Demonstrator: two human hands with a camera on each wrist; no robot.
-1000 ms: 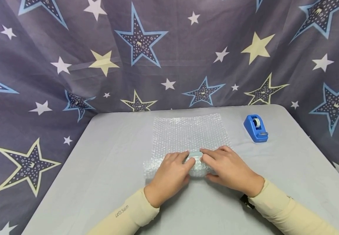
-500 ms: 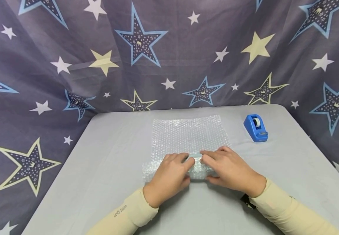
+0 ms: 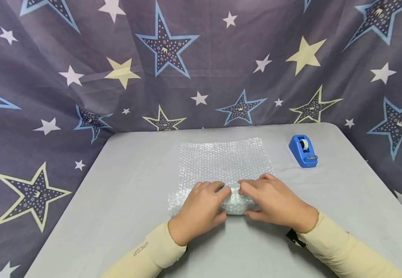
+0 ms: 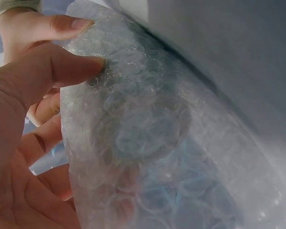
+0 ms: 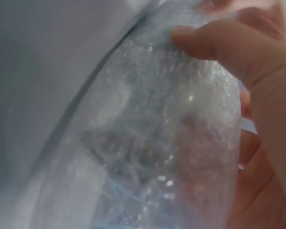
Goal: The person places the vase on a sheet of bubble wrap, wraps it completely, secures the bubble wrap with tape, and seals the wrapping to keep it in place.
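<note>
A sheet of bubble wrap [image 3: 222,162] lies on the table, its near end rolled around a pale greenish thing whose kind I cannot tell. My left hand [image 3: 202,204] grips the left part of this roll [image 3: 235,202], thumb on the near side and fingers over the far side. On the right part, my right hand [image 3: 274,200] holds it the same way. Through the loose layers in the left wrist view, a round end [image 4: 150,126] of the wrapped thing shows dimly. The thumb [image 5: 200,40] presses on the wrap in the right wrist view.
A blue tape dispenser [image 3: 303,151] with a roll of tape stands at the back right of the table. The grey-white tabletop [image 3: 135,170] reaches back to a dark curtain [image 3: 201,58] printed with stars.
The roll has moved slightly toward me in both hands. The far edge of the flat bubble wrap has slid a little nearer. The tape dispenser stays in place.
</note>
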